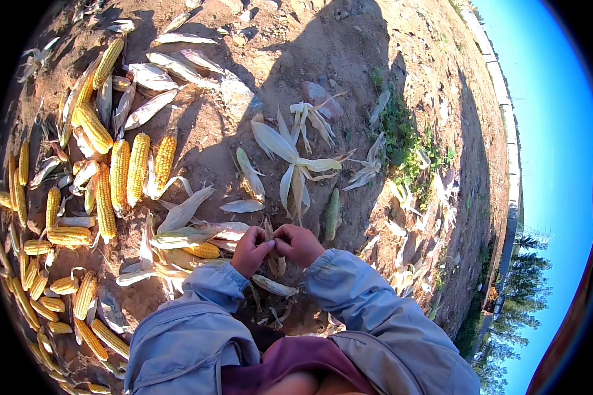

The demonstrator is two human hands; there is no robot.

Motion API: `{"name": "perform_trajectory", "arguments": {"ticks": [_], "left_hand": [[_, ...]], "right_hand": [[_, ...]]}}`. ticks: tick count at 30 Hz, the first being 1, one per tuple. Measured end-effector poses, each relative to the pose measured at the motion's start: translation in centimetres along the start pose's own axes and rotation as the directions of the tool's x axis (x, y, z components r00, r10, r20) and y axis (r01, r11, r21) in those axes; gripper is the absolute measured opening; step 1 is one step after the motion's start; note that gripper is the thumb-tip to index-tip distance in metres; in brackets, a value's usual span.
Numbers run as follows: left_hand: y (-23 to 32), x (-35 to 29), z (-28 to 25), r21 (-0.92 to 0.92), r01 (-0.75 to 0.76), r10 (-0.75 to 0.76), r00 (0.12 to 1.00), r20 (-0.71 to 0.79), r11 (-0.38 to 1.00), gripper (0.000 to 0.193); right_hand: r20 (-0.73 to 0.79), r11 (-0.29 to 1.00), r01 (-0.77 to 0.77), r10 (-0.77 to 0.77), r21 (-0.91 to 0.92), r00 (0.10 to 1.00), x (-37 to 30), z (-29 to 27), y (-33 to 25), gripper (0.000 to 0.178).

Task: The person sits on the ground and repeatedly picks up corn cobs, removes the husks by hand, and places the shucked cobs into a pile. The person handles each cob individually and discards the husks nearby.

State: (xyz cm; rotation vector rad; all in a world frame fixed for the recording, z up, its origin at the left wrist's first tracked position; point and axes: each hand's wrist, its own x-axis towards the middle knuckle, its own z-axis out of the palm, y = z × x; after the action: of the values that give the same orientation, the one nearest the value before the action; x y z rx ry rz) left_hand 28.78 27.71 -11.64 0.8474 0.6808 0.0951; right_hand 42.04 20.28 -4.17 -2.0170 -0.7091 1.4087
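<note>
My left hand (pixel 252 251) and my right hand (pixel 298 245) meet close together low in the middle of the view, fingers curled and thumbs almost touching. Between them they pinch a dry brownish corn husk (pixel 277 266), which shows above and below the fingers; whether an ear is inside cannot be seen. Just left of my left hand lies a partly husked ear of corn (pixel 203 250) with yellow kernels among pale leaves. A husk-covered ear (pixel 250 174) rests on the soil beyond my hands. A greenish ear (pixel 333 214) lies to the right, past my right hand.
Many husked yellow corn cobs (pixel 138 168) lie heaped across the left side. Loose husks (pixel 295 160) are scattered on the bare soil ahead, near a reddish stone (pixel 322 99). Green weeds (pixel 408 141) grow to the right. A long shadow crosses the ground.
</note>
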Motion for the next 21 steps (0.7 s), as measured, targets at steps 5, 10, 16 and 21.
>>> {"name": "perform_trajectory", "arguments": {"ticks": [5, 10, 16, 21], "left_hand": [[-0.5, -0.2, -0.3, 0.011, -0.058, 0.057, 0.995, 0.085, 0.998, 0.016], [-0.5, -0.4, -0.2, -0.011, -0.126, 0.126, 0.992, 0.029, 0.992, 0.014], [1.1, -1.5, -0.9, 0.081, -0.121, 0.125, 0.992, -0.038, 0.989, 0.013], [1.8, -2.3, -1.6, 0.039, -0.191, 0.193, 0.979, -0.063, 0.981, 0.015]], "right_hand": [[-0.039, 0.946, 0.095, -0.113, -0.311, 0.993, 0.1, 0.6, 0.1, 0.020], [-0.058, 0.950, 0.083, -0.105, -0.301, 0.993, 0.2, 1.3, -0.4, 0.018], [-0.064, 0.964, 0.102, -0.121, -0.246, 0.991, 0.8, 2.2, -1.5, 0.016], [-0.049, 0.961, 0.122, -0.138, -0.249, 0.989, 1.6, 3.1, -1.8, 0.022]]}}
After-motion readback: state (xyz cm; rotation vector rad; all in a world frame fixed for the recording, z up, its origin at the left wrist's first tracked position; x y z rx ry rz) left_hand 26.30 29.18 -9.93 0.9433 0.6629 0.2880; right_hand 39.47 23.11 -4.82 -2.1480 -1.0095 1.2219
